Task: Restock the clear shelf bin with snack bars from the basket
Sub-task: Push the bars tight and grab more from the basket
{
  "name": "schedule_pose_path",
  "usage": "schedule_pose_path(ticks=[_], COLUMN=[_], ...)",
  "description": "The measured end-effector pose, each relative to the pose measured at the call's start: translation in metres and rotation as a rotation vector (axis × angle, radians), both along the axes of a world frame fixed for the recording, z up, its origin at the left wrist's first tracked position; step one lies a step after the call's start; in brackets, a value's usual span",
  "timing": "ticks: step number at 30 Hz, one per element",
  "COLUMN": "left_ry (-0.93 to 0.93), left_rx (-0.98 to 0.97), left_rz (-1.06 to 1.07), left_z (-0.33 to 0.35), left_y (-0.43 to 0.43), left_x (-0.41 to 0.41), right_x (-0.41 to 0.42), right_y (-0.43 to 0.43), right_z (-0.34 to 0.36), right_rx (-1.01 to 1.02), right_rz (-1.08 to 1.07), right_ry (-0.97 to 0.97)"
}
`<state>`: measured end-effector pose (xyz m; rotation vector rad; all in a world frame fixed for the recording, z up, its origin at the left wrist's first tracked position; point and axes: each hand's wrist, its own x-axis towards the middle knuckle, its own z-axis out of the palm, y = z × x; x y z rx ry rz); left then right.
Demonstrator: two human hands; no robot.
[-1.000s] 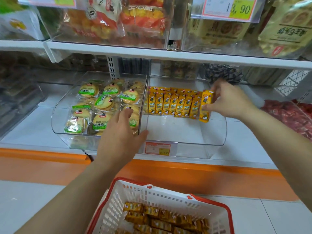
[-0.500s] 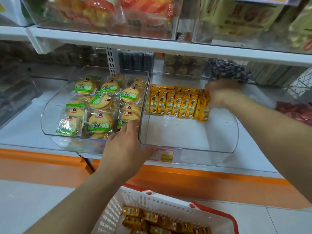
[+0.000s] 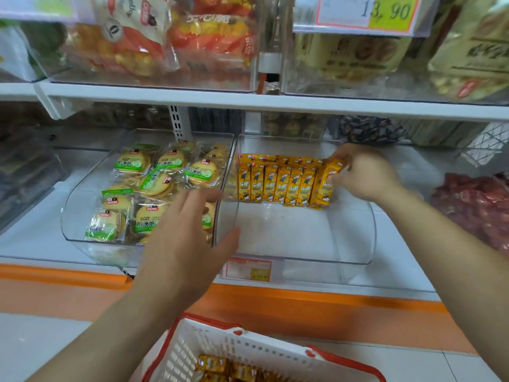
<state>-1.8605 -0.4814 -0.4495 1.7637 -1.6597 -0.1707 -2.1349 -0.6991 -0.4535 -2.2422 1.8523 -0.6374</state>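
Yellow snack bars (image 3: 281, 184) stand in a row at the far end of the clear bin (image 3: 292, 232), the right hand (image 3: 366, 176) pinching the end bar (image 3: 327, 183) at the row's right. The left hand (image 3: 184, 244) is at the bin's near left corner, fingers loosely spread, holding nothing; the basket (image 3: 248, 351) sits nearest.
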Motion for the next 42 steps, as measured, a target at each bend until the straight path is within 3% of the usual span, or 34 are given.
schedule_pose_path(ticks=[5, 8, 12, 18, 28, 35, 38, 42], left_ry=[-0.061, -0.145, -0.344, -0.505, -0.375, -0.377, -0.390, -0.450], left_rx=[-0.023, 0.051, 0.066, 0.001, -0.085, -0.145, -0.148, -0.152], left_rz=[-0.210, -0.273, -0.242, -0.269, -0.240, -0.197, -0.201, -0.199], left_z=[0.016, 0.006, -0.023, -0.058, -0.072, -0.080, -0.081, -0.072], left_y=[-0.055, -0.126, -0.203, -0.253, -0.260, -0.250, -0.250, -0.254], left_x=[-0.052, -0.079, -0.102, -0.116, -0.099, -0.099, -0.100, -0.108], right_x=[-0.020, -0.026, -0.021, -0.008, 0.002, 0.009, -0.003, -0.025], right_y=[0.013, 0.010, -0.007, -0.029, -0.060, -0.068, -0.053, 0.002], right_z=[-0.009, -0.006, -0.003, 0.007, 0.014, 0.019, 0.020, -0.004], right_rx=[-0.195, -0.233, -0.214, -0.102, 0.003, 0.242, 0.227, -0.032], right_rz=[0.028, 0.061, 0.098, 0.105, 0.133, 0.296, 0.261, 0.148], right_ry=[-0.407, -0.486, -0.394, -0.089, 0.167, 0.369, 0.259, -0.057])
